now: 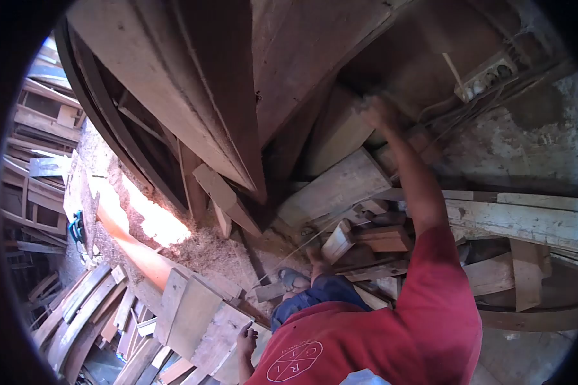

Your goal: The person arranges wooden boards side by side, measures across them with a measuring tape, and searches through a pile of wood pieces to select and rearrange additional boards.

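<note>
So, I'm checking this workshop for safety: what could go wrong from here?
The bare right hand is at or close to a pale board, so splinters are possible. The socket strip sits near that hand, so the arm might knock it. Loose wood pieces lie beside the foot, so a stumble seems possible.

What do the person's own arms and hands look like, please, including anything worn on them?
The right arm has a short red fabric sleeve, part of a red fabric T-shirt with a white oval emblem on it. The right hand, somewhat blurred, and the left hand appear gloveless. The left sleeve cannot be made out.
</note>
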Motion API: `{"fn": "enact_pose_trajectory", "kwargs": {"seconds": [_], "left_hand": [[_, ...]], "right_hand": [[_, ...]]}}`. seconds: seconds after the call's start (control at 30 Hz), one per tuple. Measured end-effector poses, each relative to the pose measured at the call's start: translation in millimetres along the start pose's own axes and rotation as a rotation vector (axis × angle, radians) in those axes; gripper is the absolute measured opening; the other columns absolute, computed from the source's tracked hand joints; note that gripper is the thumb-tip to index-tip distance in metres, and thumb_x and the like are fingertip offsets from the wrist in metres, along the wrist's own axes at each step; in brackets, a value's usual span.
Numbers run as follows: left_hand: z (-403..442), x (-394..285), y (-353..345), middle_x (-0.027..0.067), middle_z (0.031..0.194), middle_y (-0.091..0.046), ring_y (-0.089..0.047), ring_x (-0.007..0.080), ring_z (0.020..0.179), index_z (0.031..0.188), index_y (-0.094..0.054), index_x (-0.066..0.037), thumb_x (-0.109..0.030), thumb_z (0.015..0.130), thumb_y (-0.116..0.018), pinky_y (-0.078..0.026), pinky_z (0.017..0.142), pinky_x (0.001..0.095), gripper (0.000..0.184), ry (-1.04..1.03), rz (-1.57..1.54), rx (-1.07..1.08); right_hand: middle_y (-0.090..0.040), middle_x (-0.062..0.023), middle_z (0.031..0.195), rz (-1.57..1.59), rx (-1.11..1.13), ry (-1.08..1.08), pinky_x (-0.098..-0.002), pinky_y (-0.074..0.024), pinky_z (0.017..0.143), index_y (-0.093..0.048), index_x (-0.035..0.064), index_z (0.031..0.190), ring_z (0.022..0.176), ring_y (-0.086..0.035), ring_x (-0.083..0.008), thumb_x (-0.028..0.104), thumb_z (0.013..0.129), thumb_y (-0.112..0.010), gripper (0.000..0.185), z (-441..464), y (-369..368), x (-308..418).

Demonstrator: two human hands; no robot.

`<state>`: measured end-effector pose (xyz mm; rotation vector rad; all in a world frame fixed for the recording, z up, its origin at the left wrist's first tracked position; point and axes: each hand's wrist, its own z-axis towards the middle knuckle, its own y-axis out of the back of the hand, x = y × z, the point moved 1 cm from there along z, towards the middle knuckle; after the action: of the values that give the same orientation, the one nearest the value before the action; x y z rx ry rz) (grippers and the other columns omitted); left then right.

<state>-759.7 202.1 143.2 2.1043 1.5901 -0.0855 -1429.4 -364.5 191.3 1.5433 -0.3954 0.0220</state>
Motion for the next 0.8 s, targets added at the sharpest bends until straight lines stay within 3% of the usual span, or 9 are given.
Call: {"fn": "enact_pose_trajectory", "kwargs": {"seconds": [0.23, 0.33, 0.43, 0.5, 0.53, 0.57, 0.63, 0.73, 0.8], "left_hand": [[30, 11, -24, 0.0089, 0.090, -0.070, -0.064, 0.0156, 0.071, 0.135, -0.062, -0.008, -0.021, 0.100, -0.054, -0.050, 0.056, 0.0296, 0.038, -0.010, -0.055, 0.030], [49, 6, -37, 0.0079, 0.087, -0.069, -0.064, 0.0153, 0.070, 0.132, -0.064, -0.008, -0.022, 0.100, -0.055, -0.051, 0.058, 0.0300, 0.037, -0.029, -0.141, 0.064], [71, 3, -51, 0.0077, 0.085, -0.070, -0.064, 0.0154, 0.069, 0.131, -0.065, -0.007, -0.024, 0.100, -0.056, -0.052, 0.062, 0.0311, 0.037, -0.262, -0.135, 0.019], [55, -51, -52, 0.0083, 0.085, -0.071, -0.065, 0.0155, 0.071, 0.131, -0.065, -0.007, -0.025, 0.100, -0.057, -0.054, 0.067, 0.0318, 0.037, -0.514, 0.231, -0.074], [65, -53, -58, 0.0088, 0.086, -0.071, -0.065, 0.0155, 0.071, 0.131, -0.065, -0.008, -0.025, 0.100, -0.057, -0.054, 0.067, 0.0321, 0.037, -0.424, 0.060, -0.020], [79, -54, -65, 0.0093, 0.087, -0.071, -0.065, 0.0156, 0.071, 0.131, -0.066, -0.008, -0.025, 0.100, -0.056, -0.054, 0.068, 0.0324, 0.037, -0.335, -0.104, 0.035], [95, -69, -72, 0.0091, 0.089, -0.072, -0.065, 0.0152, 0.071, 0.131, -0.066, -0.009, -0.023, 0.100, -0.056, -0.053, 0.067, 0.0315, 0.036, -0.506, -0.153, 0.037], [90, -110, -75, 0.0082, 0.089, -0.072, -0.065, 0.0145, 0.070, 0.132, -0.066, -0.010, -0.022, 0.101, -0.055, -0.053, 0.066, 0.0302, 0.035, -0.532, -0.152, 0.059], [86, -127, -75, 0.0075, 0.090, -0.071, -0.065, 0.0137, 0.071, 0.132, -0.066, -0.011, -0.022, 0.101, -0.055, -0.053, 0.067, 0.0290, 0.034, -0.535, -0.220, 0.099]], "right_hand": [[-0.069, -0.0246, 0.107, 0.165, -0.057, 0.026, -0.0480, -0.0512, 0.087, -0.070, 0.0027, 0.100, 0.103, -0.065, -0.0443, 0.048, 0.080, -0.074, 0.050, -19, 170, 45], [-0.071, -0.0239, 0.102, 0.113, -0.113, -0.084, -0.0446, -0.0520, 0.083, -0.071, -0.0007, 0.101, 0.098, -0.067, -0.0426, 0.040, 0.081, -0.076, 0.045, -57, 217, 47], [-0.073, -0.0160, 0.092, 0.594, -0.094, -0.111, -0.0367, -0.0523, 0.077, -0.071, -0.0062, 0.103, 0.086, -0.070, -0.0263, 0.026, 0.080, -0.077, 0.040, -113, 244, 41], [-0.073, -0.0109, 0.090, 0.747, -0.144, -0.104, -0.0318, -0.0518, 0.073, -0.071, -0.0057, 0.102, 0.080, -0.067, -0.0170, 0.019, 0.079, -0.077, 0.035, -156, 261, 52], [-0.073, -0.0092, 0.090, 0.807, -0.177, -0.126, -0.0300, -0.0515, 0.071, -0.072, -0.0043, 0.101, 0.078, -0.066, -0.0138, 0.017, 0.078, -0.078, 0.032, -175, 268, 56], [-0.072, -0.0084, 0.089, 0.822, -0.234, -0.098, -0.0288, -0.0509, 0.070, -0.072, -0.0036, 0.098, 0.077, -0.065, -0.0129, 0.017, 0.078, -0.078, 0.029, -194, 280, 63], [-0.072, -0.0076, 0.088, 0.831, -0.287, -0.066, -0.0276, -0.0504, 0.069, -0.073, -0.0029, 0.095, 0.076, -0.065, -0.0119, 0.016, 0.077, -0.079, 0.027, -229, 306, 82], [-0.066, -0.0013, 0.077, 0.656, -0.399, -0.033, -0.0239, -0.0446, 0.063, -0.070, 0.0018, 0.081, 0.068, -0.057, -0.0078, 0.017, 0.078, -0.079, 0.018, -269, 352, 107], [-0.054, 0.0052, 0.067, 0.617, -0.430, 0.021, -0.0216, -0.0355, 0.058, -0.062, 0.0083, 0.068, 0.061, -0.046, -0.0048, 0.017, 0.078, -0.080, 0.023, -289, 385, 113]]}}
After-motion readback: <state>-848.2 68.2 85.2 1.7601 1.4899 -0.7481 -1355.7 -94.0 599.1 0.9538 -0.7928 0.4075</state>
